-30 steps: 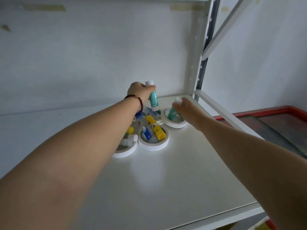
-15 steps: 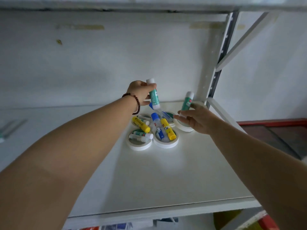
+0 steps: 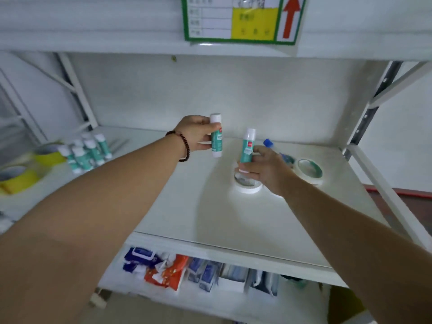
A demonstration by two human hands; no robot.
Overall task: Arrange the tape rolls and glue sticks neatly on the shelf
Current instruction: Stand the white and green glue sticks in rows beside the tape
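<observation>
holding a teal glue stick with a white cap [image 3: 216, 139] in my left hand [image 3: 196, 134], i have it upright and lifted clear of the shelf board [image 3: 210, 213], fingers wrapped round the upper body just under the cap. a dark beaded bracelet [image 3: 182, 146] sits on that wrist.

my right hand [image 3: 266, 169] is closed on a second teal glue stick [image 3: 247, 147], also upright, gripped round its lower half with the white cap standing free above my fingers. the two sticks are near each other but apart, mine on the left slightly higher.

directly under my right hand lies a white tape roll [image 3: 248, 186], flat on the board; whether the stick's base touches it i cannot tell. just beyond my right knuckles, a blue-capped glue stick [image 3: 268, 143] pokes out, mostly hidden behind my hand. further out to the right of that grip lies another white tape roll with a green inner rim [image 3: 308, 170], flat.

far off to the left of my left hand, a cluster of teal glue sticks [image 3: 86, 152] stands upright, blurred, and past them sit yellow tape rolls [image 3: 28, 169].

above both hands, a green-bordered label with a red arrow [image 3: 243, 18] hangs on the upper shelf edge. below the board, packets in blue, white and orange [image 3: 163, 270] fill the lower level.
</observation>
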